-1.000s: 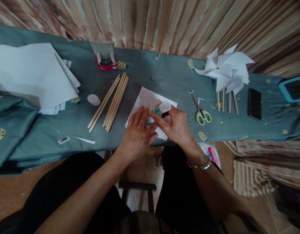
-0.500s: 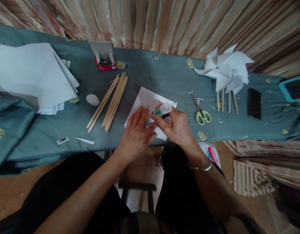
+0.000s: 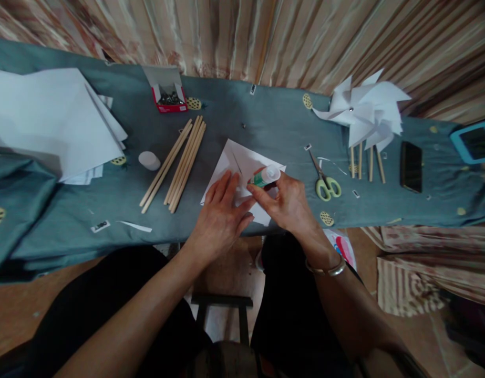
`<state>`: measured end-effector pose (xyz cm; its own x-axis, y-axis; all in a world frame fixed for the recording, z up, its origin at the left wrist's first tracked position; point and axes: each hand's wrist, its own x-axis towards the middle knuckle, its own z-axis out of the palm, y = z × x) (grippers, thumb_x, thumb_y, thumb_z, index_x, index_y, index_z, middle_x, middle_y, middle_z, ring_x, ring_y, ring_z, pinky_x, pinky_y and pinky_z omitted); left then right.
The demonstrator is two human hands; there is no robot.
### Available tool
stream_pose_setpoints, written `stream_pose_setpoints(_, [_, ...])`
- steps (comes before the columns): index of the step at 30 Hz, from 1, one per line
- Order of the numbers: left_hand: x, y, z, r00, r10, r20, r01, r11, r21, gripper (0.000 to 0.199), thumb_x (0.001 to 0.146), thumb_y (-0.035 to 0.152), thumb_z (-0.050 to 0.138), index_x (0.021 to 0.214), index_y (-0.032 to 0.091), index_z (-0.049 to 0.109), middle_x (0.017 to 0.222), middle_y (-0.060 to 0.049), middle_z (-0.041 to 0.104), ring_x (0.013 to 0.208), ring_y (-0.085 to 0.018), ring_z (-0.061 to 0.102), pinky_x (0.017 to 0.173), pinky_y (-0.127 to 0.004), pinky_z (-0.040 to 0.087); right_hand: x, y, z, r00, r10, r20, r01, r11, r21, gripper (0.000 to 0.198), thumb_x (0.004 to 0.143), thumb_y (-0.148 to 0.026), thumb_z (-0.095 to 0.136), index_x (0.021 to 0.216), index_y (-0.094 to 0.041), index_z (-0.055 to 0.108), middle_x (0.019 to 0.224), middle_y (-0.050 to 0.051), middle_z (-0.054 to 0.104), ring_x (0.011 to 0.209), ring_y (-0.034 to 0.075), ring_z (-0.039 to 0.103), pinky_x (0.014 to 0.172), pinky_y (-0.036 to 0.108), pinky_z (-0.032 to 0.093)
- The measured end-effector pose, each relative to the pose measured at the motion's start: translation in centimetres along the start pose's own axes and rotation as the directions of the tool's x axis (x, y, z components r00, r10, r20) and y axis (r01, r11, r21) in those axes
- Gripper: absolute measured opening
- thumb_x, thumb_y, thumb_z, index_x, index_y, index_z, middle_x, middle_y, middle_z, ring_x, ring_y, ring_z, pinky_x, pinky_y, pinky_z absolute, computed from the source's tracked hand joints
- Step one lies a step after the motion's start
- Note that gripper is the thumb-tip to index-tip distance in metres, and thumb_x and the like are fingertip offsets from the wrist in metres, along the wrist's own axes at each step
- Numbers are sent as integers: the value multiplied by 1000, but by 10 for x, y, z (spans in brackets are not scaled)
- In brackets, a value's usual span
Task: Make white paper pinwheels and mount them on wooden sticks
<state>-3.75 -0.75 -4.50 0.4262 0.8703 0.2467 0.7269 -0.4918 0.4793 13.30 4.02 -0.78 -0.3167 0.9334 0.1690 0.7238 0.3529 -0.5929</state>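
A white paper square (image 3: 231, 157) with slits and folds lies on the cloth in front of me. My left hand (image 3: 222, 205) rests flat on its left part, fingers stretched out. In my right hand (image 3: 285, 202) is a glue stick (image 3: 262, 177) with a green label, held tilted over the paper between thumb and fingers. Its lower end is hidden by the fingers, so I cannot tell whether it touches the paper. The white glue cap (image 3: 149, 160) lies on the cloth to the left.
Wooden sticks (image 3: 187, 165) and an open box of pushpins (image 3: 171, 100) lie left of the paper; a single pin (image 3: 243, 126) lies behind it. To the right are scissors (image 3: 324, 185), paper pinwheels (image 3: 362, 107) and a phone (image 3: 411, 167). Paper sheets (image 3: 49, 115) cover the far left.
My right hand has shifted very slightly to the right with the glue stick. My left hand stays on the paper.
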Motion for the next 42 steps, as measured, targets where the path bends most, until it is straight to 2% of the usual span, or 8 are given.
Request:
stream_pose_setpoints(10, [0, 2, -1, 1000, -11, 6, 11, 1000, 9, 38, 90, 29, 63, 127, 21, 60, 155, -17, 34, 145, -42, 26, 112, -61, 31, 1, 2, -1, 1000, -3, 4, 3, 1000, 23, 21, 89, -37, 61, 95, -17, 64, 85, 7, 69, 74, 19, 63, 71, 34, 50])
stream_pose_setpoints(19, [0, 3, 1, 1000, -17, -1, 17, 1000, -7, 38, 90, 29, 63, 126, 21, 61, 156, -16, 34, 145, -42, 25, 113, -62, 30, 1, 9, 4, 996, -63, -62, 63, 998, 2, 25, 89, -40, 60, 97, -16, 63, 87, 8, 69, 77, 20, 64, 75, 38, 53])
stream_pose_setpoints(25, [0, 2, 2, 1000, 0, -22, 0, 1000, -10, 38, 88, 29, 65, 124, 19, 62, 155, -18, 34, 144, -43, 27, 113, -60, 30, 1, 9, 9, 987, -84, -138, 86, 996, 9, 25, 89, -41, 61, 103, -20, 65, 100, 8, 71, 94, 24, 66, 87, 42, 53])
stream_pose_setpoints(28, [0, 1, 2, 1000, 1, -21, -2, 1000, -10, 38, 89, 30, 64, 125, 20, 62, 156, -18, 33, 144, -43, 27, 112, -61, 30, 3, 8, 10, 979, -43, -199, 60, 995, 79, 25, 88, -39, 64, 105, -21, 66, 108, 8, 71, 105, 25, 65, 97, 44, 50])
stream_pose_setpoints(31, [-1, 0, 2, 1000, -3, -19, 2, 1000, -28, 36, 90, 30, 63, 125, 22, 61, 158, -16, 31, 145, -42, 25, 112, -61, 29, 7, 9, 10, 959, 87, -270, -23, 973, 231, 27, 84, -39, 69, 105, -22, 67, 108, 6, 72, 105, 24, 66, 99, 44, 49])
stream_pose_setpoints(34, [-2, -1, 3, 1000, -4, -21, 3, 999, -32, 34, 90, 29, 61, 123, 22, 62, 158, -16, 31, 146, -42, 24, 112, -60, 29, 13, 11, 10, 922, 276, -271, -95, 840, 534, 29, 77, -38, 75, 101, -23, 69, 95, 2, 74, 91, 19, 69, 91, 38, 54])
stream_pose_setpoints(38, [-2, 0, 3, 997, 26, -72, -30, 998, -49, 45, 93, 36, 56, 135, 21, 53, 156, -20, 32, 146, -40, 25, 112, -59, 31, 19, 8, 10, 872, 472, -128, -133, 480, 867, 22, 69, -33, 81, 86, -23, 72, 81, -3, 73, 76, 11, 67, 79, 27, 57])
stream_pose_setpoints(42, [-1, -11, -16, 987, 51, -152, -53, 999, -8, 53, 97, 42, 47, 144, 18, 41, 154, -21, 35, 146, -35, 28, 113, -56, 31, 21, 6, 6, 838, 541, 69, -177, 150, 973, 25, 69, -40, 82, 78, -20, 72, 76, -1, 73, 69, 9, 68, 73, 21, 58])
